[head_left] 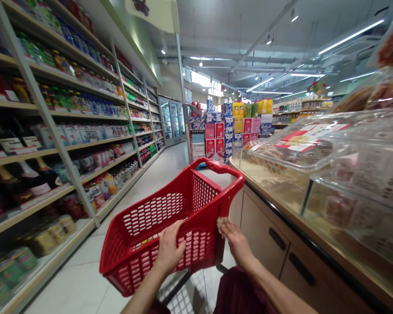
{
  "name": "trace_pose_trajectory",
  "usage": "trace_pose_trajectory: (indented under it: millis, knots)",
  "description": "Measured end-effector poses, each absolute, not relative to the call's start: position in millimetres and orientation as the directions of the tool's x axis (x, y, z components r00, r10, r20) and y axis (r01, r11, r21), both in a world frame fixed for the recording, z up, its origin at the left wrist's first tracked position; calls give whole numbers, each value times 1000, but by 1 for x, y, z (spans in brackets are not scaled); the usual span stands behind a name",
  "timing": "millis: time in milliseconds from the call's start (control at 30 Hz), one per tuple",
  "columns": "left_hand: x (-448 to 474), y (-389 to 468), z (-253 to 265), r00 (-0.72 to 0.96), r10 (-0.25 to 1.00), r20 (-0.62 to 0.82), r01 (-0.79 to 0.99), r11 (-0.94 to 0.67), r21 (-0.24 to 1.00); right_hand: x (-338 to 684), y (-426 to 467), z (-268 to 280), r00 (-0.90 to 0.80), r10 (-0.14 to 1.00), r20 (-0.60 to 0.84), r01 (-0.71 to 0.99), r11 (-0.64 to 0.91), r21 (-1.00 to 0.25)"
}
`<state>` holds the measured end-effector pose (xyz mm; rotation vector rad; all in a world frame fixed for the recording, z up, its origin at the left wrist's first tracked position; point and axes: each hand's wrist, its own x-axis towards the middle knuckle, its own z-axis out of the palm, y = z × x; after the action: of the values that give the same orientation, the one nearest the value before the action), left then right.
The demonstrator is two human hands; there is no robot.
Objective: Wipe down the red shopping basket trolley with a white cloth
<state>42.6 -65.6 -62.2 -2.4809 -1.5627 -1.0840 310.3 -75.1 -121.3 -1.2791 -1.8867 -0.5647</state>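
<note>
A red plastic shopping cart (196,235) with perforated sides stands right in front of me. My left hand (171,244) grips the near rim of its basket, with the fingers over the edge and the thumb on the outer side. In my right hand (235,239) is a crumpled beige cloth (222,224), pressed against the cart's side below the handle end. The fingers lie bent over the cloth and partly cover it. Little of the basket's inside shows; a bit of yellow is visible through the holes.
Shelves of bottles and cans (85,113) line the left. On the right a wooden counter (265,226) with clear packaged food (314,135) runs close to the cart. Stacked drink boxes (219,135) stand ahead, and glass-door fridges (173,117) at the aisle's far end.
</note>
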Motion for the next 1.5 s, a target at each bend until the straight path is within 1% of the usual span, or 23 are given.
trace_pose_trajectory:
  millis: [33,100,200,267,300,367,467,500,567,633,700,767,833,900,933,1000,1100,1133,1200,1300,1367,1433,1500]
  knots:
    - [42,-64,-60,245,801,547,804,-483,347,308,-79,-125,-215,583,783,909,413,-58]
    - [41,-62,-56,224,820,527,812,-456,365,313,-76,-104,-173,553,815,911,404,-80]
    - [41,-60,-51,203,836,509,814,-434,387,330,-57,-43,3,412,911,935,323,-149]
    - [41,-61,-48,190,847,497,809,-422,409,333,-48,-24,25,369,929,942,302,-145]
    - [41,-62,-47,186,851,490,806,-418,419,330,-48,-27,0,369,929,942,312,-124]
    - [42,-64,-47,188,854,485,798,-420,432,321,-57,-57,-114,406,907,926,373,-51]
    - [41,-66,-49,197,844,499,790,-438,428,313,-78,-109,-337,495,801,865,499,56]
    - [41,-66,-50,198,838,509,790,-444,423,314,-82,-114,-360,505,785,857,512,64]
    - [40,-66,-53,199,823,532,790,-456,410,320,-85,-100,-305,483,821,874,484,40]
    - [40,-67,-54,201,809,553,790,-467,396,326,-79,-66,-164,407,899,909,416,-22]
    - [40,-68,-54,206,803,559,789,-474,390,327,-72,-39,-80,346,935,925,375,-59]
    - [40,-70,-52,213,806,552,787,-477,392,323,-70,-39,-106,336,936,922,386,-34]
    - [41,-70,-51,226,810,541,784,-481,393,316,-76,-62,-242,374,895,890,454,50]
    - [42,-70,-50,236,808,539,783,-487,387,313,-86,-87,-394,416,820,836,533,132]
    - [43,-70,-51,240,806,542,783,-490,383,315,-90,-92,-424,426,799,825,546,147]
    - [43,-68,-52,243,800,549,783,-496,375,323,-92,-81,-368,425,827,853,508,118]
    - [44,-67,-55,235,794,561,784,-496,373,337,-80,-37,-148,360,921,921,389,-5]
    - [45,-67,-55,231,794,563,784,-494,375,338,-75,-27,-109,342,933,929,370,-27]
    - [45,-67,-55,231,798,556,779,-494,386,335,-69,-27,-110,321,941,925,378,-21]
    - [46,-67,-54,246,809,533,764,-501,407,322,-74,-61,-290,344,893,857,509,82]
    - [46,-67,-54,252,811,527,757,-504,415,319,-81,-75,-384,362,849,804,583,115]
    - [45,-67,-54,249,809,532,756,-506,416,325,-83,-64,-340,354,871,816,571,86]
    - [45,-68,-54,244,805,541,755,-508,415,335,-76,-33,-181,315,932,875,484,6]
